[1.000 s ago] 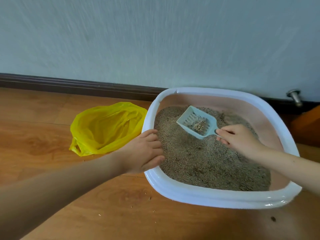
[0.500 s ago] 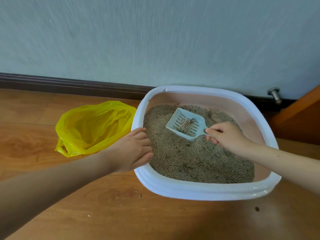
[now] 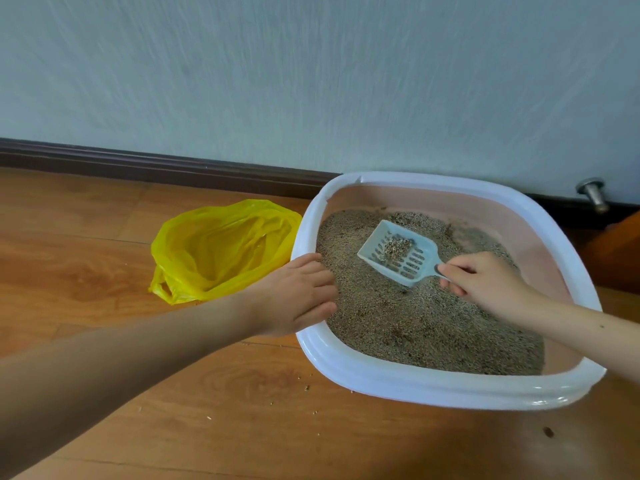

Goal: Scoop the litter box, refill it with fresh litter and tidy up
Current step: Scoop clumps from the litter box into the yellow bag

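Lifting clump point(image 3: 396, 244) on scoop point(image 3: 398, 252)

You see one litter box point(image 3: 446, 389) at four o'clock, one scoop point(image 3: 401, 252) inside it carrying one clump point(image 3: 394, 244), one yellow bag point(image 3: 221, 247) at nine o'clock of the box, one doorstop point(image 3: 593, 192) at two o'clock, and two hands.

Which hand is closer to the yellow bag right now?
Left. The left hand rests on the litter box rim, on the side beside the yellow bag. The right hand holds the scoop over the litter, farther from the bag.
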